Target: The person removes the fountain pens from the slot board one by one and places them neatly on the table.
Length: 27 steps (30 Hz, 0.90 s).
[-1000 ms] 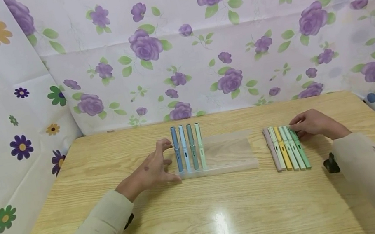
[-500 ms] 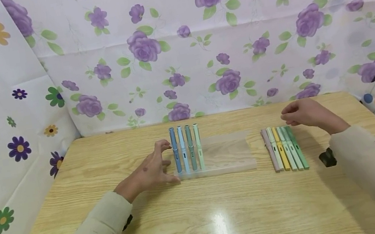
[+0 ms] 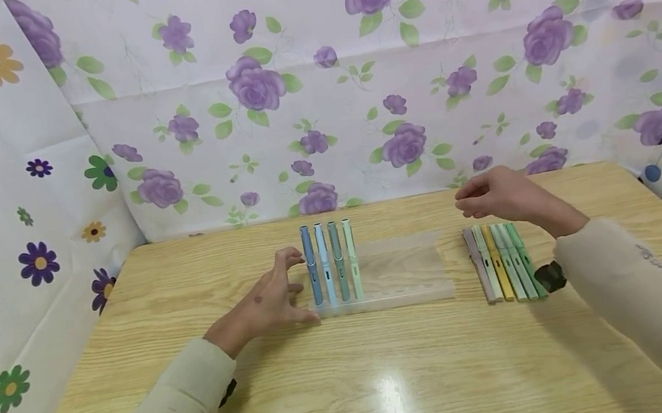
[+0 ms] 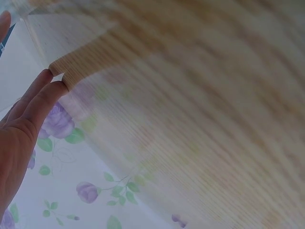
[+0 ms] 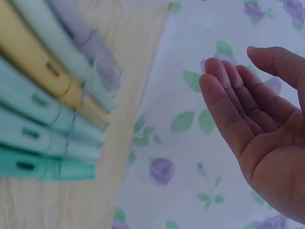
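Note:
A clear plastic pen stand lies mid-table in the head view. Several capped pens stand side by side at its left end: a dark blue pen, a light blue pen, a grey-green pen and a pale green pen. My left hand is at the stand's left end, thumb and fingers spread wide, tips touching its edge. My right hand, empty with fingers loosely bent, hovers behind a row of pens, including a yellow pen and a green pen.
The loose row lies on the wooden table right of the stand, with a mauve pen at its left end. A floral cloth hangs behind the table's back edge. Another flowered cloth covers the left side.
My right hand has lifted from the green pen at the row's right end and moved left and back above the row. My left hand stays at the stand; the pens have not moved.

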{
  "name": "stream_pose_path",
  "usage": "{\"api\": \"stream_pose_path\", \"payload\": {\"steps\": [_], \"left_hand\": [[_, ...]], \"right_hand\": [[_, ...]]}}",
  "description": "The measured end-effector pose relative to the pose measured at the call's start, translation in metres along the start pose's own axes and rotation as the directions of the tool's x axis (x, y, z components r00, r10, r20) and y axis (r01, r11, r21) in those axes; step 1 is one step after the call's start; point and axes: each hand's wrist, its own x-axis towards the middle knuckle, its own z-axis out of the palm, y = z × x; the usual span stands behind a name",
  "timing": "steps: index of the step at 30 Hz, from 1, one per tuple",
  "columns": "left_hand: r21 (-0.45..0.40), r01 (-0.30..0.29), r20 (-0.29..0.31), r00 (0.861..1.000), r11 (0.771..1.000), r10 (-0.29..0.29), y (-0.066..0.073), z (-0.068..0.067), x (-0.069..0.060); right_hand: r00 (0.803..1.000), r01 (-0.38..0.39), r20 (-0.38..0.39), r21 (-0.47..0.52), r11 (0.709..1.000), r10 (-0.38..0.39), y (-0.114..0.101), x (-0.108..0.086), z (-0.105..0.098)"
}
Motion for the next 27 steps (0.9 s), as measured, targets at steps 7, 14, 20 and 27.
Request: {"api": "stream_pose_path", "payload": {"steps": [7,14,20,27], "left_hand": [[0.001,0.0,0.001,1.0,1.0,0.0,0.0,0.0,-0.001],[0.002,-0.009,0.011,1.0,1.0,0.009,-0.003,0.0,-0.001],[0.004,-0.016,0.011,1.0,1.0,0.016,-0.002,0.0,-0.001],[-0.008,0.005,0.014,1.0,1.0,-0.005,-0.001,0.0,-0.001]], "right_hand": [[1.0,0.023,0.012,0.019,1.0,-0.023,-0.014,0.007,0.008],[0.998,0.047,0.031,0.057,0.997,-0.049,-0.027,0.013,0.019],[0.996,0.08,0.026,0.061,0.995,-0.082,-0.04,0.02,0.029],[0.992,0.114,0.039,0.069,0.991,-0.117,-0.056,0.024,0.039]]}}
